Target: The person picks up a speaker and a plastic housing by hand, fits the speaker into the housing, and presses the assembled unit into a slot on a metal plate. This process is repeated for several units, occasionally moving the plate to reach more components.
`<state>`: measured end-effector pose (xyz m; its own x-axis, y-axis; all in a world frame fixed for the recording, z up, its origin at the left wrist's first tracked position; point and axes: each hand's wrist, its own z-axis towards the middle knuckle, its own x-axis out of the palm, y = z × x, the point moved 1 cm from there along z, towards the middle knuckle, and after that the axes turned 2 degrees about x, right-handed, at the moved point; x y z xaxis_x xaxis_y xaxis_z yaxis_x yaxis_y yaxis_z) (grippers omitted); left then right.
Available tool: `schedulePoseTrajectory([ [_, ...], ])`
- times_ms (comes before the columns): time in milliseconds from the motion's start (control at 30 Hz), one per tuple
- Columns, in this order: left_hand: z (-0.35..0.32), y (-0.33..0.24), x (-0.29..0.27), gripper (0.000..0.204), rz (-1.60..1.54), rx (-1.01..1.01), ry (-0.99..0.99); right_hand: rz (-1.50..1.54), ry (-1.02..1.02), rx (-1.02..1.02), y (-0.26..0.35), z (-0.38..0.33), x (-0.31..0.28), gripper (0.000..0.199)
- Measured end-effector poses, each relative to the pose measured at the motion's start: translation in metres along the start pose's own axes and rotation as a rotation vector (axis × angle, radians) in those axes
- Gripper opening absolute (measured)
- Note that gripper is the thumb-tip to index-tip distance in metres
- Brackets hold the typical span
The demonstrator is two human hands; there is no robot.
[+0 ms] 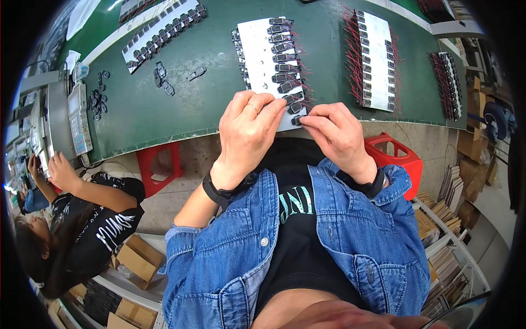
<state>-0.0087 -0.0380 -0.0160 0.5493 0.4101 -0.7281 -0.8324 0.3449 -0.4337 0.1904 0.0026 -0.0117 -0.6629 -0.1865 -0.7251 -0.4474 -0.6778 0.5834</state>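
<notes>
A white board [256, 52] lies before me on the green table, with a row of small black plastic parts [285, 57] along its right side and more along its left edge. Thin red wires stick out from the right-hand row. At the board's near end, my right hand [341, 134] pinches a small black part [296, 120] between thumb and forefinger. My left hand [245, 129] is over the board's near left side. Its fingers are curled and pinched together beside the row; what they hold, if anything, is hidden.
More filled boards lie at the far left [164, 34] and right [376, 60]. Loose black parts [163, 78] are scattered on the green tabletop [211, 104]. Red stools [397, 159] stand beneath the near edge. Another person [93, 214] works at the left, near a keypad machine [80, 119].
</notes>
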Motion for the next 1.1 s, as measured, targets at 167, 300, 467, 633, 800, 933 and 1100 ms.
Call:
schedulePoseTrajectory([
  [167,0.003,0.0,0.003,0.026,-0.016,0.028,0.0,-0.026,-0.035,0.054,0.002,-0.001,0.006,0.027],
  [300,0.001,-0.001,0.005,0.026,-0.043,0.038,-0.006,-0.008,-0.04,0.073,0.002,0.0,0.006,0.026],
  [467,0.006,-0.005,0.0,0.025,-0.08,0.121,0.051,0.079,-0.121,0.111,-0.002,0.005,-0.022,0.025],
  [633,-0.002,-0.005,-0.007,0.027,-0.034,0.137,0.075,-0.095,-0.248,0.269,-0.041,0.04,-0.111,0.02],
  [800,0.004,0.014,-0.023,0.022,0.014,0.08,-0.03,-0.285,-0.116,0.243,-0.136,0.07,-0.137,0.017],
  [933,0.0,0.04,-0.048,0.019,0.21,-0.091,-0.094,-0.344,0.035,0.259,-0.145,0.069,-0.126,0.016],
  [1100,0.001,0.088,-0.069,0.015,0.324,-0.253,-0.091,-0.304,0.052,0.253,-0.151,0.066,-0.141,0.017],
])
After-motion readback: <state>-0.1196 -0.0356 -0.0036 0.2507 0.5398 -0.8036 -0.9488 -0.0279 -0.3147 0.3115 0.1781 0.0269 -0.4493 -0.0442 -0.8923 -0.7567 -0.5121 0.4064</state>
